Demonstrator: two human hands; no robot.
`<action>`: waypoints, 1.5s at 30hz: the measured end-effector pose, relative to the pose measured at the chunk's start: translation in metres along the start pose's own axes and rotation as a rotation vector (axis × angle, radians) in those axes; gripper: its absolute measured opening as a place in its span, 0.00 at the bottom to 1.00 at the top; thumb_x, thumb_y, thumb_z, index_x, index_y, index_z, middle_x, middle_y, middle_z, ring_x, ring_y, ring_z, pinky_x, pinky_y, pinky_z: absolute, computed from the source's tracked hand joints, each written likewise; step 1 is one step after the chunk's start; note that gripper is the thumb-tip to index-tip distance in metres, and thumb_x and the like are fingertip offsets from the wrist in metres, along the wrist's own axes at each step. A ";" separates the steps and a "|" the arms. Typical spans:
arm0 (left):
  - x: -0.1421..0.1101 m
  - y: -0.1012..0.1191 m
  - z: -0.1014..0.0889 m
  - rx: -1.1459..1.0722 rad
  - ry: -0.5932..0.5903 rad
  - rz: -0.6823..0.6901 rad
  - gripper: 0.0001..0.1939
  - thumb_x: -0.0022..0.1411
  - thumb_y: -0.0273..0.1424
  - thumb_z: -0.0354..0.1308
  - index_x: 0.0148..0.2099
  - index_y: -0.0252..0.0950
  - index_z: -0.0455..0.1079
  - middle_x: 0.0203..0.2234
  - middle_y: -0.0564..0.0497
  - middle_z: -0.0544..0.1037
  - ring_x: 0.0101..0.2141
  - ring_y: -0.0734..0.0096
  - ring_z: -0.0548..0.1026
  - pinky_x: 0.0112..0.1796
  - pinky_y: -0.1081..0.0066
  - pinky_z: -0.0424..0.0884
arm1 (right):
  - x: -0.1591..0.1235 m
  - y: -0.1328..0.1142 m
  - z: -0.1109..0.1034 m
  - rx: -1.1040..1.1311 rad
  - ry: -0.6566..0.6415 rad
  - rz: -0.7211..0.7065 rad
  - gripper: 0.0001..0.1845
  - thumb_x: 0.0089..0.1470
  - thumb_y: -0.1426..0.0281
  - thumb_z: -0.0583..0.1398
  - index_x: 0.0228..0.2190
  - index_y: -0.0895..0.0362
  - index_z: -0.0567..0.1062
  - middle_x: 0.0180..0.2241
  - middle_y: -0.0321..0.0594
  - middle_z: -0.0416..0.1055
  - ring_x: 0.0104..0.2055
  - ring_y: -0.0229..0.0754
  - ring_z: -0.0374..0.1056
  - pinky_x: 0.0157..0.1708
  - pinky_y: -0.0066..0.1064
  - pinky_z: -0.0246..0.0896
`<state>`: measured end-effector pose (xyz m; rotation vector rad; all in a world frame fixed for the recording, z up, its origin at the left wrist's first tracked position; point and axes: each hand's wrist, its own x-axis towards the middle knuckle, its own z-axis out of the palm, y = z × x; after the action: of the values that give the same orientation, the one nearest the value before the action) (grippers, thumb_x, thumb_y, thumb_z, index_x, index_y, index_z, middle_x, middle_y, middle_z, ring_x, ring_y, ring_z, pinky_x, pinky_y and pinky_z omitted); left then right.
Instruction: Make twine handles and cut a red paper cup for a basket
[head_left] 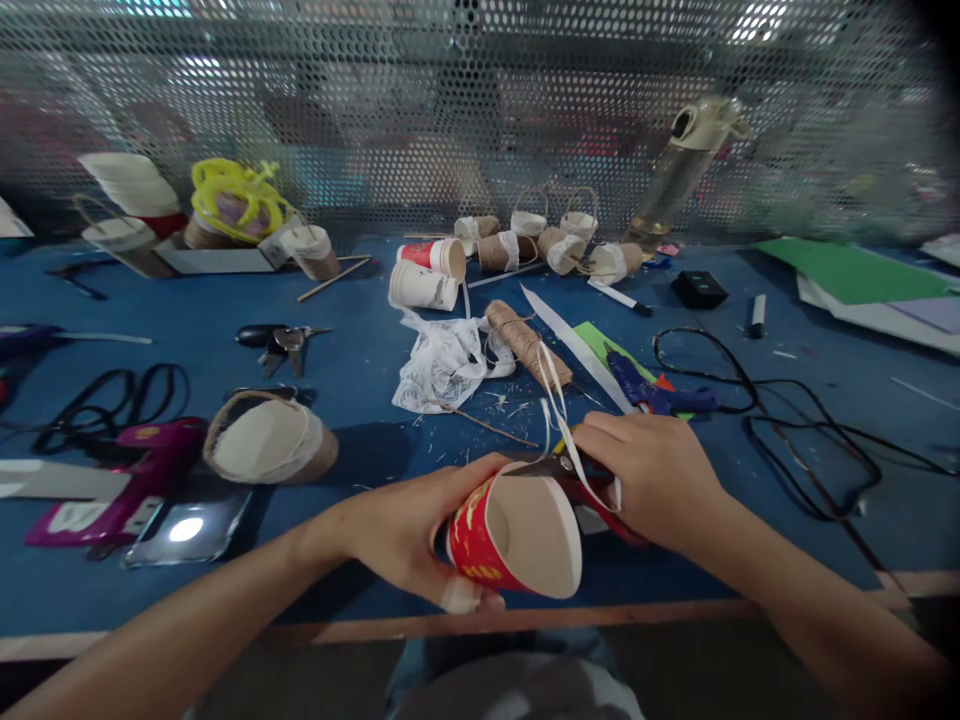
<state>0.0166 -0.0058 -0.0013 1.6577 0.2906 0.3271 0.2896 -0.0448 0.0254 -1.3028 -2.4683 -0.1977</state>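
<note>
My left hand [420, 535] is wrapped round a red paper cup [480, 545] with gold print, tipped so that its pale inside faces right. My right hand [649, 475] grips a pair of scissors [562, 468] with red handles. Their dark blades lie at the cup's upper rim; whether they are parted I cannot tell. A thin white strip [559, 400] curls up from the cup's rim and runs down past the scissors to my right hand. Beyond the cup lie a spool of brown twine [525, 345] and a heap of white lace [442, 360].
Left are a twine-wrapped cup [270, 440], a purple glue gun [150, 470], a phone [191, 525] and keys [289, 345]. A blue glue gun [652, 390] with black cable lies right. Several small twine-wrapped baskets [562, 250] and a bottle [675, 165] stand before the perforated metal screen [375, 100].
</note>
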 end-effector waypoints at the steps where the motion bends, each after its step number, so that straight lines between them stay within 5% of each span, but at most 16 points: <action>1: 0.001 -0.001 0.000 -0.024 -0.004 0.009 0.46 0.48 0.47 0.76 0.63 0.37 0.62 0.45 0.44 0.79 0.41 0.56 0.79 0.41 0.65 0.76 | 0.000 0.000 0.000 -0.001 0.009 -0.002 0.10 0.48 0.81 0.55 0.25 0.57 0.74 0.23 0.38 0.70 0.22 0.40 0.58 0.25 0.33 0.44; 7: 0.003 -0.006 0.001 -0.116 -0.043 -0.011 0.47 0.42 0.46 0.78 0.61 0.37 0.65 0.47 0.42 0.79 0.42 0.53 0.79 0.41 0.64 0.77 | 0.002 -0.002 0.000 0.008 -0.001 -0.046 0.14 0.43 0.82 0.54 0.29 0.59 0.76 0.28 0.42 0.75 0.25 0.41 0.61 0.28 0.33 0.47; 12: 0.000 -0.010 0.005 -0.142 -0.061 -0.015 0.38 0.43 0.41 0.79 0.53 0.37 0.67 0.42 0.46 0.81 0.36 0.59 0.80 0.36 0.68 0.77 | 0.001 -0.001 0.000 0.024 -0.016 -0.065 0.10 0.45 0.82 0.55 0.24 0.57 0.73 0.23 0.37 0.69 0.22 0.39 0.54 0.25 0.34 0.40; 21: 0.008 -0.002 0.005 -0.203 -0.161 -0.033 0.30 0.43 0.38 0.79 0.44 0.37 0.69 0.35 0.47 0.81 0.33 0.60 0.80 0.35 0.69 0.79 | 0.004 -0.003 0.004 0.057 0.002 -0.110 0.13 0.44 0.83 0.54 0.27 0.57 0.75 0.25 0.39 0.72 0.24 0.41 0.57 0.27 0.34 0.45; 29: 0.013 0.001 0.005 -0.137 -0.192 0.047 0.34 0.45 0.41 0.78 0.51 0.36 0.70 0.39 0.46 0.81 0.37 0.58 0.80 0.40 0.67 0.78 | 0.002 -0.005 0.004 0.067 0.028 -0.120 0.13 0.44 0.82 0.54 0.27 0.57 0.75 0.25 0.39 0.72 0.23 0.40 0.57 0.26 0.34 0.45; 34: 0.014 0.004 0.004 -0.159 -0.153 0.088 0.32 0.43 0.36 0.79 0.49 0.36 0.72 0.42 0.46 0.80 0.40 0.58 0.79 0.44 0.66 0.78 | 0.001 -0.005 0.007 0.103 0.025 -0.117 0.14 0.47 0.81 0.55 0.32 0.59 0.77 0.31 0.44 0.77 0.26 0.42 0.65 0.27 0.34 0.50; 41: -0.004 -0.008 0.008 -0.378 -0.115 -0.108 0.40 0.44 0.37 0.79 0.56 0.38 0.65 0.35 0.49 0.81 0.30 0.65 0.79 0.32 0.71 0.77 | 0.004 -0.003 -0.002 0.473 0.005 0.079 0.08 0.58 0.72 0.62 0.27 0.56 0.71 0.26 0.35 0.69 0.25 0.37 0.63 0.27 0.29 0.54; 45: -0.005 0.001 0.006 -0.255 0.011 -0.081 0.42 0.41 0.38 0.80 0.57 0.38 0.67 0.43 0.46 0.81 0.40 0.58 0.80 0.39 0.67 0.78 | 0.004 -0.001 -0.004 0.567 0.025 0.115 0.04 0.59 0.72 0.64 0.35 0.57 0.73 0.31 0.37 0.71 0.30 0.38 0.67 0.32 0.28 0.60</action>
<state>0.0146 -0.0131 -0.0015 1.3899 0.3098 0.2991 0.2874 -0.0434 0.0308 -1.1644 -2.1806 0.4772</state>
